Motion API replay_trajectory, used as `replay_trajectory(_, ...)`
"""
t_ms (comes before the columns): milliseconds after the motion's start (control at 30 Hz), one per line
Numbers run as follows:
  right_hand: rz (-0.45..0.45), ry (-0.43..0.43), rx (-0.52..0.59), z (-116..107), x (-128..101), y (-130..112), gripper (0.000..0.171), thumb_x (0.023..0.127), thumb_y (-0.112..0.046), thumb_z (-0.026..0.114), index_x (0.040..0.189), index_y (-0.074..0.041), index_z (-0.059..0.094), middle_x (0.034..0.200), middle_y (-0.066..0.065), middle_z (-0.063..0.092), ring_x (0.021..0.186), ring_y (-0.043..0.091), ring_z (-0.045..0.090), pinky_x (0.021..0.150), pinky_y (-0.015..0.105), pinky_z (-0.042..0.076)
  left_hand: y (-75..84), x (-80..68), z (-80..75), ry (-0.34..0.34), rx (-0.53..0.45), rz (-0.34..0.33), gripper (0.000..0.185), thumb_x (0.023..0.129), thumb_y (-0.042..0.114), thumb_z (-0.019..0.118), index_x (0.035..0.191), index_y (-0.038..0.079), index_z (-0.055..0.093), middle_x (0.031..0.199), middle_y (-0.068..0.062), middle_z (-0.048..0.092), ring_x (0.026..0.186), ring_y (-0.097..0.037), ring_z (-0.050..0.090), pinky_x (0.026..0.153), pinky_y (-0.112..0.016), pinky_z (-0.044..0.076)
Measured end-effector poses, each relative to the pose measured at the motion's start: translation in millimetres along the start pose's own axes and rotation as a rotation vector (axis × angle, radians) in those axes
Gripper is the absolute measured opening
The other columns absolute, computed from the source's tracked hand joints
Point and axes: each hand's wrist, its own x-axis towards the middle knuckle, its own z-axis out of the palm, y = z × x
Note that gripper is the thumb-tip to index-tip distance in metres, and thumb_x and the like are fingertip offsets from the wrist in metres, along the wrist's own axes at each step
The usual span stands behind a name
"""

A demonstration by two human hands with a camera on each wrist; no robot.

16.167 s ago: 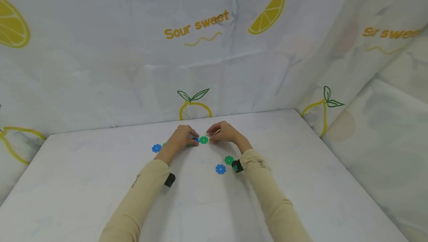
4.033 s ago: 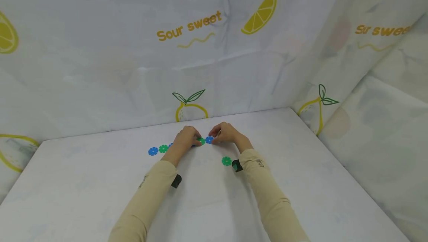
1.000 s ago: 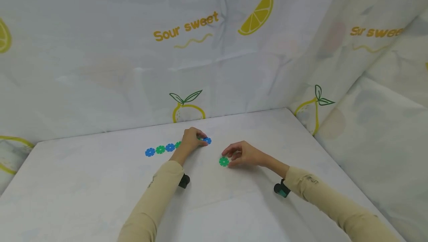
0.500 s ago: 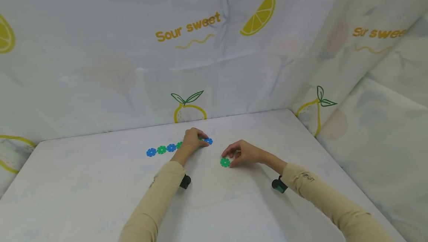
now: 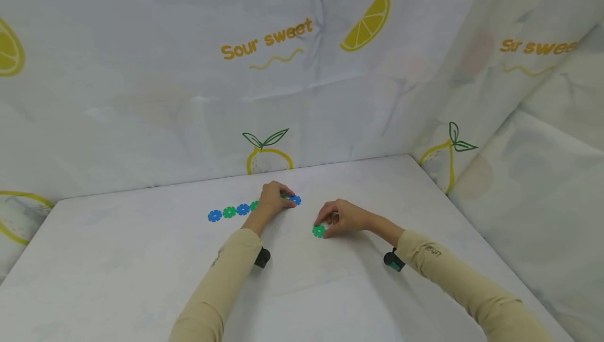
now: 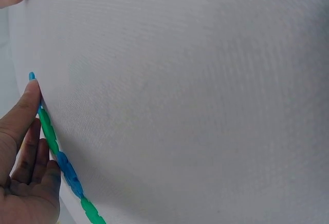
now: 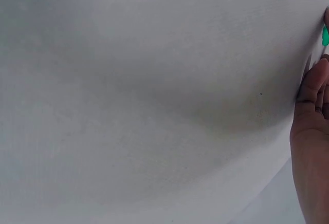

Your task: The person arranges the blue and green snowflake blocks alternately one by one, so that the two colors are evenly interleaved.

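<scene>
Flat notched building discs, blue and green by turns, form a row on the white table, from a blue disc (image 5: pixel 214 215) at the left through a green disc (image 5: pixel 229 212) and another blue disc (image 5: pixel 243 209). My left hand (image 5: pixel 272 199) pinches the blue end disc (image 5: pixel 295 200) at the row's right tip and hides part of the row behind it. The left wrist view shows a green disc (image 6: pixel 49 129) joined edge to edge with a blue one (image 6: pixel 70 173). Apart from the row, my right hand (image 5: pixel 346 217) pinches a loose green disc (image 5: pixel 319 231) between thumb and index finger.
The table (image 5: pixel 302 300) has a white cover and meets a white curtain (image 5: pixel 189 95) with lemon prints along its back edge. Another hanging sheet (image 5: pixel 542 174) bounds the right side. A small black camera (image 5: pixel 394 260) sits under the right wrist, another (image 5: pixel 262 257) under the left.
The row has gained a blue disc at its right end since the oldest frame. My right hand has left the row, moved right and nearer, and taken hold of the loose green disc.
</scene>
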Motion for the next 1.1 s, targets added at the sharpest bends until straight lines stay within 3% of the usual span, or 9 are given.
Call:
replay_trajectory(400, -0.021, 0.071, -0.024, 2, -6, 6, 0.026, 0.071, -0.02, 0.075, 0.095, -0.012, 0.07, 0.095, 0.001, 0.06, 0.079, 0.018, 0.051, 0.061, 0.02, 0.046, 0.5, 4.7, 3.5, -0.007, -0.01, 0.001, 0.021, 0.07, 0.013, 0.076, 0.089, 0.009, 0.071, 0.098, -0.005, 0.065, 0.104, -0.022, 0.053, 0.094, -0.035, 0.04)
replay_trajectory(633, -0.03, 0.138, 0.084, 3, -13, 8, 0.027, 0.074, -0.014, 0.074, 0.098, -0.007, 0.066, 0.091, 0.002, 0.064, 0.076, 0.017, 0.056, 0.065, 0.024, 0.051, 0.8, 5.0, 4.8, 0.003, -0.001, 0.0, 0.021, 0.069, 0.013, 0.076, 0.089, 0.009, 0.071, 0.097, -0.006, 0.065, 0.103, -0.022, 0.053, 0.094, -0.036, 0.039)
replay_trajectory(800, 0.027, 0.198, 0.165, 2, -20, 6, 0.028, 0.072, -0.009, 0.074, 0.098, -0.004, 0.066, 0.088, 0.007, 0.063, 0.075, 0.017, 0.056, 0.067, 0.024, 0.051, -1.4, 7.0, 6.9, 0.011, -0.003, -0.012, 0.021, 0.068, 0.013, 0.077, 0.088, 0.009, 0.071, 0.098, -0.006, 0.065, 0.104, -0.023, 0.052, 0.095, -0.036, 0.038)
replay_trajectory(1100, 0.11, 0.262, 0.194, -5, -26, 6, 0.029, 0.072, -0.011, 0.074, 0.099, -0.003, 0.065, 0.09, 0.012, 0.064, 0.078, 0.024, 0.057, 0.068, 0.024, 0.05, -0.2, 2.1, 3.2, 0.023, -0.002, -0.024, 0.022, 0.068, 0.011, 0.077, 0.088, 0.008, 0.071, 0.099, -0.008, 0.065, 0.104, -0.024, 0.053, 0.095, -0.036, 0.039)
